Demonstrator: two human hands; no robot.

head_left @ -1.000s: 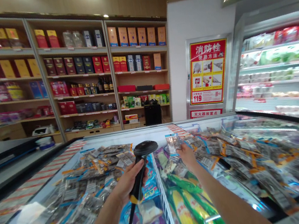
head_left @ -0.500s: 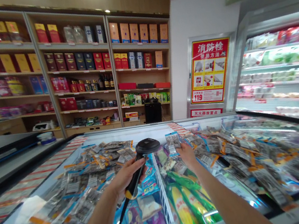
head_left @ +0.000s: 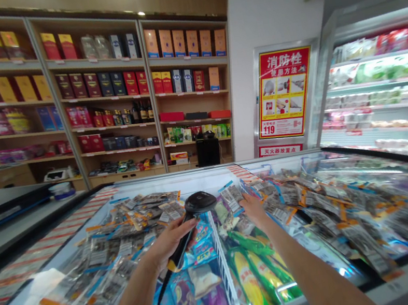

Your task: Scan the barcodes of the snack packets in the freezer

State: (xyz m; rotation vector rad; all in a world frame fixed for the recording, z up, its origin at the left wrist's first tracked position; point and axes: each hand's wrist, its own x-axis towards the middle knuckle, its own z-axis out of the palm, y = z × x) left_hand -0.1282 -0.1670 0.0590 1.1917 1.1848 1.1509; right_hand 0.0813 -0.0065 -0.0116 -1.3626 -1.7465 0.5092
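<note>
My left hand [head_left: 174,239] is wrapped round the handle of a black barcode scanner [head_left: 199,201], its head turned toward the right and its cable trailing down toward me. In my right hand [head_left: 254,209] is a small clear packet [head_left: 232,198] with a blue top edge and a printed label, pinched at its right side and tilted. The scanner head and the packet are a short way apart. Both hands are above a glass-topped freezer, where similar packets [head_left: 98,250] with orange or blue edges lie in a spread on the left, and more packets [head_left: 325,210] lie on the right.
Below the hands, a white wire divider [head_left: 225,275] separates blue ice cream bags [head_left: 204,244] from yellow and green corn-shaped packs [head_left: 255,275]. Shelves of boxed goods [head_left: 105,85] stand behind. A lit fridge [head_left: 386,89] is at the right, and a dark counter [head_left: 3,203] at the left.
The packet in my right hand has tilted, its top leaning left, and shifted slightly left. The scanner stays in my left hand with its head a little lower. My view has shifted slightly.
</note>
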